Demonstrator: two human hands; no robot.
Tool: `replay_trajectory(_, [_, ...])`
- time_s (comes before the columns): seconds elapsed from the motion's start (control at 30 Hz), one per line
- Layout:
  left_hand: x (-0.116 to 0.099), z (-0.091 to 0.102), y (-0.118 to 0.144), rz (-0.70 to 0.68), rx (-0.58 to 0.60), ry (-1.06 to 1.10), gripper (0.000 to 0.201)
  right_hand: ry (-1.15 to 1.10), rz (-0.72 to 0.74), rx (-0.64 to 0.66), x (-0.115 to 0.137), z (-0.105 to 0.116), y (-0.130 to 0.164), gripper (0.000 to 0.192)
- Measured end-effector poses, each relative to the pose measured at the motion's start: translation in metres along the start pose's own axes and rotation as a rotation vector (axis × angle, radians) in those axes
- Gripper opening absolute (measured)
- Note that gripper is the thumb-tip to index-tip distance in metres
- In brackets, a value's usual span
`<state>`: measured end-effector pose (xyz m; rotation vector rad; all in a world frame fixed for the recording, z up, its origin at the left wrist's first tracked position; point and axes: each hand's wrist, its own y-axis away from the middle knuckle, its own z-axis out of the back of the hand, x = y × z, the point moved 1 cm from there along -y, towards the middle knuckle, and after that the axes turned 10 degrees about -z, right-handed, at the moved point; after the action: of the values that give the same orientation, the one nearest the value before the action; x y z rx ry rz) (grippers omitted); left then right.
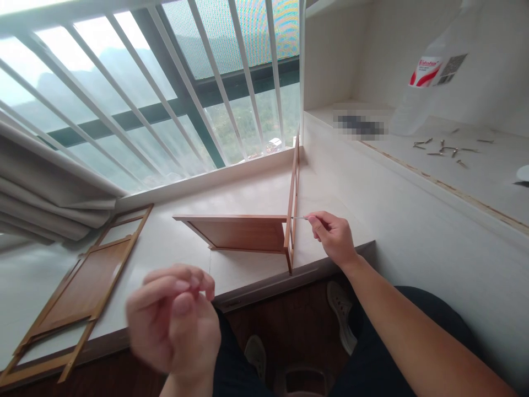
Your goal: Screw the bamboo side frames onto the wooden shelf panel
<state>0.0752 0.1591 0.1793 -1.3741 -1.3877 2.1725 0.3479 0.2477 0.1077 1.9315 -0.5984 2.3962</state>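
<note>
My right hand (pixel 333 234) pinches a thin metal rod (pixel 299 217); whether it is a screw or a hex key I cannot tell. The rod's tip meets the upright wooden side frame (pixel 291 237), level with the top edge of a brown wooden panel (pixel 243 234). That panel stands on edge, running left from the frame. Nearer to me, my left hand (pixel 176 320) is raised and slightly blurred. Its fingers are curled with thumb and fingertips together, and I cannot make out anything between them.
A second wooden frame with a panel (pixel 86 281) lies to the left on the pale ledge (pixel 173 270). Several screws (pixel 448 150) and a clear bottle (pixel 425 94) are on the right shelf, near a pixelated dark item (pixel 359 125). A barred window and grey curtain (pixel 49 182) are behind.
</note>
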Motion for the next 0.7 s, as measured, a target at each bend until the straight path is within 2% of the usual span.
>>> replay_trajectory(0.03, [0.009,-0.002,0.002,0.005,-0.028,0.043,0.014,-0.016,-0.019,0.001,0.0,-0.001,0.0,0.033])
replay_trajectory(0.07, [0.022,-0.005,0.006,0.06,0.015,0.055,0.014,-0.029,-0.035,0.002,0.0,-0.001,0.0,0.033])
replay_trajectory(0.13, [0.055,-0.006,0.016,0.193,0.129,-0.069,0.015,-0.048,-0.055,0.003,0.0,-0.002,0.0,0.033])
replay_trajectory(0.23, [0.108,-0.004,0.032,0.313,0.28,-0.22,0.019,-0.071,-0.069,0.014,-0.001,-0.003,0.001,0.034])
replay_trajectory(0.3, [0.139,-0.001,0.04,0.358,0.358,-0.31,0.02,-0.082,-0.074,0.016,-0.002,-0.003,0.001,0.035])
replay_trajectory(0.4, [0.179,-0.001,0.045,0.35,0.48,-0.469,0.016,-0.092,-0.072,0.0,-0.003,-0.002,0.001,0.035])
replay_trajectory(0.57, [0.224,-0.005,0.05,0.383,0.707,-0.778,0.018,-0.031,0.007,-0.015,-0.004,0.002,0.001,0.031])
replay_trajectory(0.7, [0.237,-0.008,0.049,0.385,0.758,-0.959,0.025,0.012,0.083,0.019,-0.006,0.004,0.002,0.028])
